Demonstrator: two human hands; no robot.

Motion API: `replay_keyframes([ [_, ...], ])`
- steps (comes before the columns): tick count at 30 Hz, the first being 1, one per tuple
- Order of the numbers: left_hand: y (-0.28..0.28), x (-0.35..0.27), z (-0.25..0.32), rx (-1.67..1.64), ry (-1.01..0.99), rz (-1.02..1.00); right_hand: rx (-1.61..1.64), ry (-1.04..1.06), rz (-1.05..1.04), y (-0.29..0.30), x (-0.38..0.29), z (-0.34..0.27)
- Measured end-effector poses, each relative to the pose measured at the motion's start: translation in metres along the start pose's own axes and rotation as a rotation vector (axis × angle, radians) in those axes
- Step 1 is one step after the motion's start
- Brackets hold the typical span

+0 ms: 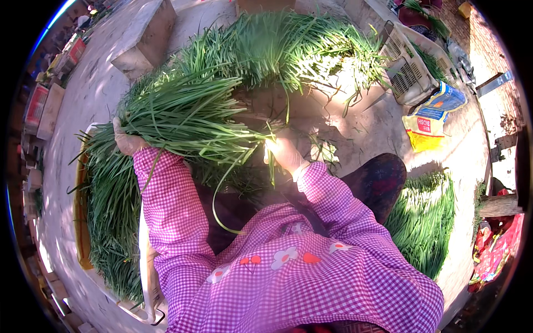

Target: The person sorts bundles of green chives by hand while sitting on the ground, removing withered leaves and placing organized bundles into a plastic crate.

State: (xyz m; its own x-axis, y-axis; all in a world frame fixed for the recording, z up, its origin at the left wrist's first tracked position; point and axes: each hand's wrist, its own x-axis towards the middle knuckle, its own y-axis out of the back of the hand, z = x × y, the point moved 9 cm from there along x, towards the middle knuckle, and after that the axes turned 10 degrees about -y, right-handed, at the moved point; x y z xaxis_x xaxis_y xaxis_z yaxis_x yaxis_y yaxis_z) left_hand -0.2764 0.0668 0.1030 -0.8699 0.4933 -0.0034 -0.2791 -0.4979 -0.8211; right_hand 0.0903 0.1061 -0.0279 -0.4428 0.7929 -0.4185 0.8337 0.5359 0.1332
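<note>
My gloved left hand (127, 139) grips a large bunch of garlic chives (183, 112) near its leafy end. The bunch lies almost level, its pale cut ends towards the right. My gloved right hand (285, 152) pinches a few loose blades at that right end. One long blade curls down from the bunch towards my lap. Below my left forearm, more chives (112, 224) fill a long pale-rimmed container (143, 266). Straight ahead, a broad heap of chives (266, 45) lies on the ground.
Right of my knee rests another pile of chives (420, 220). A yellow-and-blue bag (433, 116) lies beside a plastic crate (404, 66) at the upper right. Scraps litter the floor (366, 125). At the upper left stands a pale block (145, 37). Part of another person (416, 16) shows behind the crate.
</note>
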Motion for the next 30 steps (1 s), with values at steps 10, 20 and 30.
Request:
replay_keyframes([
  [10, 0.001, 0.005, 0.011, 0.061, -0.110, 0.033, -0.463, -0.296, 0.399, 0.084, 0.017, 0.075],
  [20, 0.002, 0.036, 0.041, 0.813, -0.536, -0.344, -0.008, 0.245, -0.389, -0.028, 0.005, -0.008],
  [30, -0.015, -0.012, 0.018, -0.111, -0.124, -0.020, 0.412, -0.090, -0.291, -0.084, -0.002, -0.038],
])
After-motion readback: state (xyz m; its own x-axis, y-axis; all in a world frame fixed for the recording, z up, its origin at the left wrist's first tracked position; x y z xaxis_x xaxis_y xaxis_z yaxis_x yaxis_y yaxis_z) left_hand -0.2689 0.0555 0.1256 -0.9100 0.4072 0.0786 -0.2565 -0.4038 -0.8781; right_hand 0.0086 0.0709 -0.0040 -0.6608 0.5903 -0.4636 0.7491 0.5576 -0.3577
